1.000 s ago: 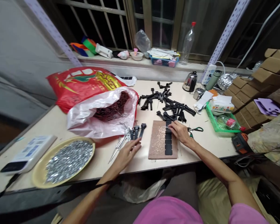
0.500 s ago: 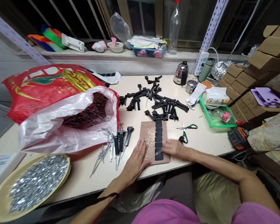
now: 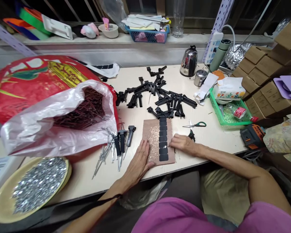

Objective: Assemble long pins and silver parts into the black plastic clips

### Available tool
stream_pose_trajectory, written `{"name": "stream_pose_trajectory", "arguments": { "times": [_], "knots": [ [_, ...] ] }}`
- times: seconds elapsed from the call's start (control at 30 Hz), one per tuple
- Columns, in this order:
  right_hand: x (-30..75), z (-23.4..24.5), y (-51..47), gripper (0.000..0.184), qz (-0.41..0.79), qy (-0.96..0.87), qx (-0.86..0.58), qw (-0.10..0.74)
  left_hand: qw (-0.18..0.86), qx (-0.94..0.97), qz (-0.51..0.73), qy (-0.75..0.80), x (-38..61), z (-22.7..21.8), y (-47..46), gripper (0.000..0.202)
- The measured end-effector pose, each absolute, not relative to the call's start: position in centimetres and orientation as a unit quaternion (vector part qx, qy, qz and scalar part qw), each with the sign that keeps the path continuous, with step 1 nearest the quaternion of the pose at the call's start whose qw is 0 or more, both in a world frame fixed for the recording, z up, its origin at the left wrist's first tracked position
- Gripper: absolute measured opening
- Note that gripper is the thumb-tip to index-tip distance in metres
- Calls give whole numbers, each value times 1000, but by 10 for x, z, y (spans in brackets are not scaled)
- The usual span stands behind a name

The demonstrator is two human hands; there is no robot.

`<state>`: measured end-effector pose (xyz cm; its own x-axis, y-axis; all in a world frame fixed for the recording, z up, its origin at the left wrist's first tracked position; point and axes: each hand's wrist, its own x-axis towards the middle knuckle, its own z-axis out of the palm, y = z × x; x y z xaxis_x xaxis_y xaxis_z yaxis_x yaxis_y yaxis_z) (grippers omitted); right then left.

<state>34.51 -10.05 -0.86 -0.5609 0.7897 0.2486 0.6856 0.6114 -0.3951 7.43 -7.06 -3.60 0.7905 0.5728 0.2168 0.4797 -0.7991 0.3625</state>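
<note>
A brown board (image 3: 151, 142) with a speckled surface lies near the table's front edge. Down its right part runs a column of black rounded patches (image 3: 163, 150). My left hand (image 3: 138, 159) rests flat and open on the board's left edge, thumb at the lower corner. At the right edge is my right hand (image 3: 184, 144), its fingers curled together beside the patches. A small pale glint shows near its fingertips; what they hold, if anything, I cannot make out. Green-handled scissors (image 3: 199, 124) lie just beyond that hand.
Black clamp-like parts (image 3: 169, 100) are scattered behind the board. To the left are metal rods (image 3: 106, 158), a red sack (image 3: 38, 76) of dark thin pieces and a yellow bowl (image 3: 0, 204) of shiny bits. A green basket (image 3: 219, 118), kettle (image 3: 188, 61) and cardboard boxes (image 3: 266, 69) stand right.
The camera view has shifted, so most objects sit higher in the picture. My right hand has moved slightly farther up along the black patches. My left hand stays flat on the board.
</note>
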Motion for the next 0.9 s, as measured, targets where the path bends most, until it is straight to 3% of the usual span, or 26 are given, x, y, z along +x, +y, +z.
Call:
{"name": "stream_pose_trajectory", "arguments": {
  "times": [0.27, 0.4, 0.6, 0.7, 0.77, 0.9],
  "knots": [
    [356, 2, -72, 30, -19, -874, -447, 188, 142, 936, 158, 280, 74, -37, -70, 75],
    [350, 4, -76, 32, -34, -864, -473, 170, 136, 939, 161, 273, 75, -37, -68, 77],
    [331, 20, -113, 39, 29, -921, -345, 178, 140, 940, 146, 274, 79, -38, -67, 78],
    [315, 35, -142, 32, 177, -843, -447, 243, 152, 936, 140, 286, 78, -36, -65, 71],
    [299, 39, -167, 26, 377, -722, -518, 262, 155, 930, 152, 296, 72, -30, -63, 64],
    [261, 15, -204, 25, 763, -333, -527, 171, 116, 878, 254, 390, 48, -11, -58, 49]
  ]
}}
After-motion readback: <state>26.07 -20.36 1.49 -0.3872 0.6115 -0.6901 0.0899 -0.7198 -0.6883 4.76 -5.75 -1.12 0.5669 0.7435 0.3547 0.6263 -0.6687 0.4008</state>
